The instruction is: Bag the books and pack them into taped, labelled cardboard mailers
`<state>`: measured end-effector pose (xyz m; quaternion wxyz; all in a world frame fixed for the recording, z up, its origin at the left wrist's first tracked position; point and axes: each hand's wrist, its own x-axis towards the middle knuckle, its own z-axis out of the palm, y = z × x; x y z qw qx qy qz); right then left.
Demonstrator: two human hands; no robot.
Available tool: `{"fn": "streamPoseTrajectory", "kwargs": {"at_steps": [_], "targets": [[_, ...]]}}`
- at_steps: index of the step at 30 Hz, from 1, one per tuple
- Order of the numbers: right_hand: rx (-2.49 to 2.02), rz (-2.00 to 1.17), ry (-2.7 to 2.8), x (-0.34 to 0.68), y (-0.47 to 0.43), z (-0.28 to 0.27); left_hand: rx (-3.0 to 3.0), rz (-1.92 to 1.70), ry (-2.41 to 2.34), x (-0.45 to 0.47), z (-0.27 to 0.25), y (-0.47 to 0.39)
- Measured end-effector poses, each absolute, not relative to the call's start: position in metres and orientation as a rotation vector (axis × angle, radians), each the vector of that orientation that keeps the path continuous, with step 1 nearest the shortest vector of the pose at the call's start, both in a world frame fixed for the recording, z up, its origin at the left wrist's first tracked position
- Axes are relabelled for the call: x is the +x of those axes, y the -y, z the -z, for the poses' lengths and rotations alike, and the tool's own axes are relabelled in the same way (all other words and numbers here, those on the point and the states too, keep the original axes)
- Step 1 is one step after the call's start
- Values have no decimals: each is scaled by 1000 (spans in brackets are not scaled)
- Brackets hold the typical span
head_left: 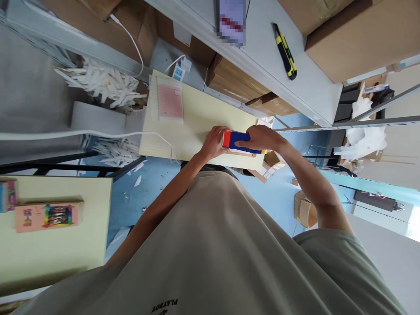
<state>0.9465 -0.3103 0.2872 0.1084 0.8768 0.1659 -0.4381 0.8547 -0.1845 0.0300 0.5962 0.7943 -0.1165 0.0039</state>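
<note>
A blue box with a red end [233, 138] is held over the pale yellow table [197, 105], close in front of my body. My right hand [264, 138] grips its right part, with the thumb lying across the blue face and the fingers over the far edge. At the red end, my left hand [215, 143] is closed against the box, its fingertips partly hidden behind it. Just below the box shows a pale pinkish edge that I cannot make out. A clear sleeve with a pink sheet [169, 100] lies on the table to the left.
On the grey shelf [262, 65] ahead lie a yellow-black utility knife [286, 51] and a phone [231, 19]. Brown cartons [238, 78] stand beneath it. A white cable [124, 132] crosses to the table's left edge. A pink box [49, 215] rests on another table at left.
</note>
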Motion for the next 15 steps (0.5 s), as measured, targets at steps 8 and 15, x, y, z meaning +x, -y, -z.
{"fn": "streamPoseTrajectory", "kwargs": {"at_steps": [8,15], "targets": [[2569,1283,-475,946,324,-283,1833,41,276,848,-23,183],[2517,1363,-363,954,356,-268,1851,88,266,848,-30,182]]}}
